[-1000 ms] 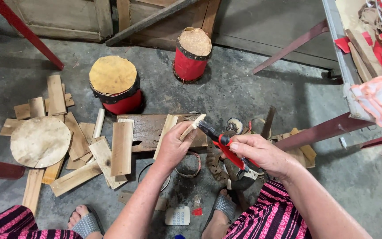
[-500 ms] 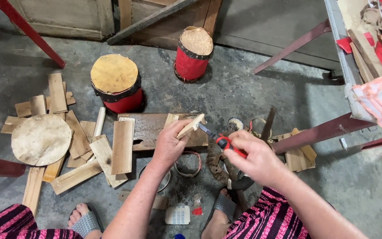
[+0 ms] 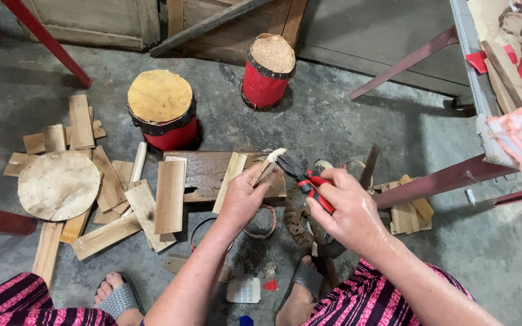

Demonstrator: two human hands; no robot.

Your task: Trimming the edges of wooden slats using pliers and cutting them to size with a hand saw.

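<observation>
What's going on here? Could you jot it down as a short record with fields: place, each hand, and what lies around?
Place: grey concrete floor, person seated
Left hand: grips a small pale wooden piece
Right hand: holds red-handled pliers, tip at the wooden piece
Under the hands: dark wooden board
Behind: two red drums with hide tops, one wide, one narrow
Left side: round hide disc on scattered flat wood slats

I see rough, pale bare wood in the small stick (image 3: 268,168) and the scattered slats (image 3: 169,196). The pliers (image 3: 305,181) have dark matt metal and glossy red plastic handles. The floor (image 3: 357,130) is rough grey concrete; the two red drums (image 3: 163,108) carry matt hide tops.
</observation>
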